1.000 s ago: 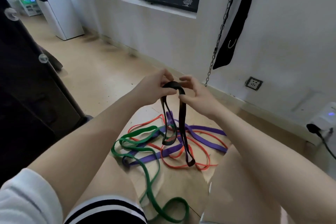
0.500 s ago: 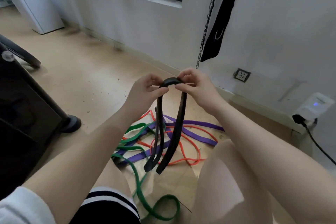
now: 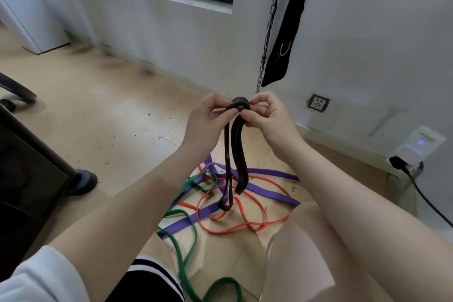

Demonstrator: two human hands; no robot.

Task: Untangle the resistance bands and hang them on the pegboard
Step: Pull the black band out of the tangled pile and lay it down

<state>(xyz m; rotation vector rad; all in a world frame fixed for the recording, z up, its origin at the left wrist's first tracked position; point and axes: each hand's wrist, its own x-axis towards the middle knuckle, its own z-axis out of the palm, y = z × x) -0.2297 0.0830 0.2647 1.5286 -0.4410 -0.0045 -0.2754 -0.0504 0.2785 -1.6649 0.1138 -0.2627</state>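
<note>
You hold the black band (image 3: 239, 154) up in front of you with both hands, above the pile on the floor (image 3: 117, 115). Your left hand (image 3: 206, 117) pinches its top from the left, thumb and fingers (image 3: 215, 103) curled round the strap. Your right hand (image 3: 267, 117) pinches it from the right, fingers folded in, so that the top of the band bunches into a small rolled loop between your two thumbs. Below your hands the band hangs in two doubled lengths, their lower ends dangling just above the pile.

On the floor between your knees lie the other three: the purple band (image 3: 264, 184), the orange band (image 3: 245, 225) and the green band (image 3: 188, 247), crossing over and under one another. The green one trails toward you, past your left knee.

A chain (image 3: 268, 29) and a black strap (image 3: 284, 32) hang against the wall behind your hands, with a wall socket (image 3: 318, 103) low to their right.
</note>
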